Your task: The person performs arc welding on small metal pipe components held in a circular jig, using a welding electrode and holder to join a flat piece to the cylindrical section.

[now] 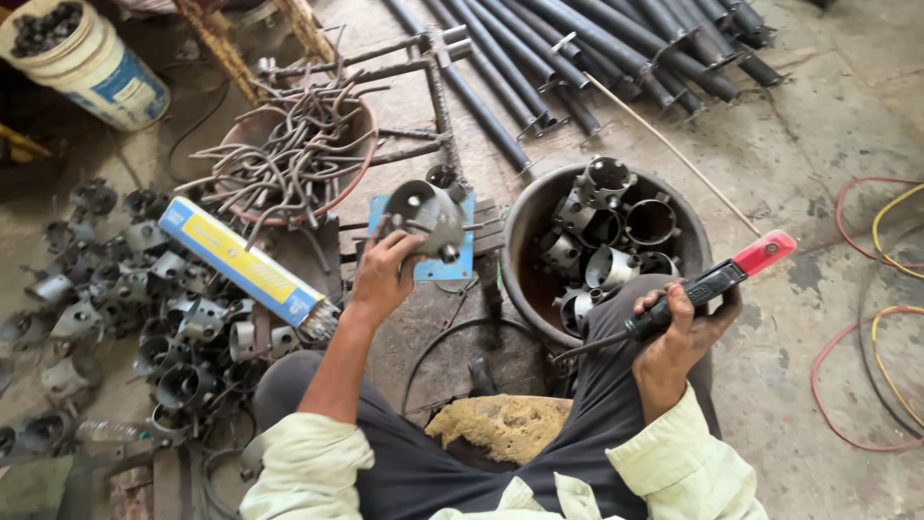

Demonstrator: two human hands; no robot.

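My left hand grips a grey metal pipe clamp piece, held up above a small blue plate on the floor. My right hand is closed around the black handle of a welding electrode holder with a red tip, its cable trailing down to the left. This hand hovers beside a round dark basin that holds several similar metal ring pieces.
Several more clamp pieces are heaped on the floor at left. A blue-yellow box of rods lies beside a pan of bent steel bars. Long dark pipes lie at the back, coloured cables at right, a white bucket top left.
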